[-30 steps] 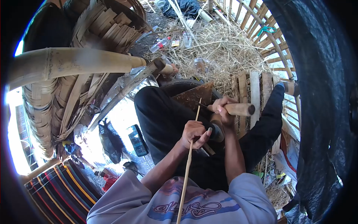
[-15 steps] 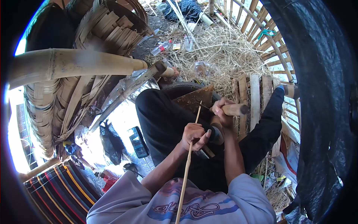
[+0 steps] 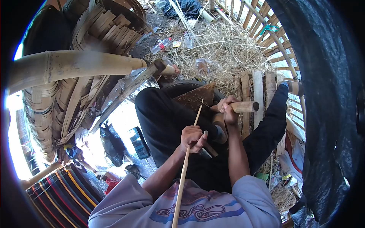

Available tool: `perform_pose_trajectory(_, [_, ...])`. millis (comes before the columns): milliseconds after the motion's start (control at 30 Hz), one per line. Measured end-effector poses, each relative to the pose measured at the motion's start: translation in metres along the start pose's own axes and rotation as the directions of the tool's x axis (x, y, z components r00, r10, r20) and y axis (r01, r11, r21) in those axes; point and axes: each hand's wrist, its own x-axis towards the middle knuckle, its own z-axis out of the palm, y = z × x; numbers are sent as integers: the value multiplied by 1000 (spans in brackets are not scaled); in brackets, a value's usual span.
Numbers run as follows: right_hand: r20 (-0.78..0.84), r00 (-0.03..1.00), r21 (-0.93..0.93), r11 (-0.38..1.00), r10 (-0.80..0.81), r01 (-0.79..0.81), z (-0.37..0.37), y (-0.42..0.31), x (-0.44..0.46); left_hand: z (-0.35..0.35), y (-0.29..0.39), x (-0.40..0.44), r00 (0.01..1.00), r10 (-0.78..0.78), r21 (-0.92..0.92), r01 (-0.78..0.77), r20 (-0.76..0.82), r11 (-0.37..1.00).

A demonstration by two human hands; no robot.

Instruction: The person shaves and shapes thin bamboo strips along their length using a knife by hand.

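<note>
Nearest us, pale stick (image 3: 180, 190) runs up over the shirt (image 3: 203, 209), and here's the L hand (image 3: 193, 139), fingers curled round it, one digit poking out! Bit farther, R hand (image 3: 228, 108) is wrapped tight on a wooden handle (image 3: 246, 107), thin dark metal bit (image 3: 206, 104) reaching twd the stick's tip; contact, can't tell. Just beyond, rusty sheet (image 3: 195, 97) by a dark tyre (image 3: 181, 86), slats (image 3: 257, 95) to the R, then straw (image 3: 232, 49) w/ plastic bottle (image 3: 160, 45) near its edge.
</note>
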Motion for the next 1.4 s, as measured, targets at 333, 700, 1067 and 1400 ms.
perform_pose_trajectory(333, [126,990,-252,963,-68,98,12,-3,1,0,-2,9,999,12,-19,-11,40,1000])
perform_pose_trajectory(700, [232,969,-426,887,-85,180,14,16,-1,-1,0,2,999,-33,7,33,35,999])
perform_pose_trajectory(1067, [129,982,-340,924,-138,174,-11,24,-2,3,-4,11,1000,14,-4,-14,21,1000])
perform_pose_trajectory(1400, [-55,997,-29,998,-60,58,-15,3,-10,1,-5,7,999,37,-4,-37,12,999])
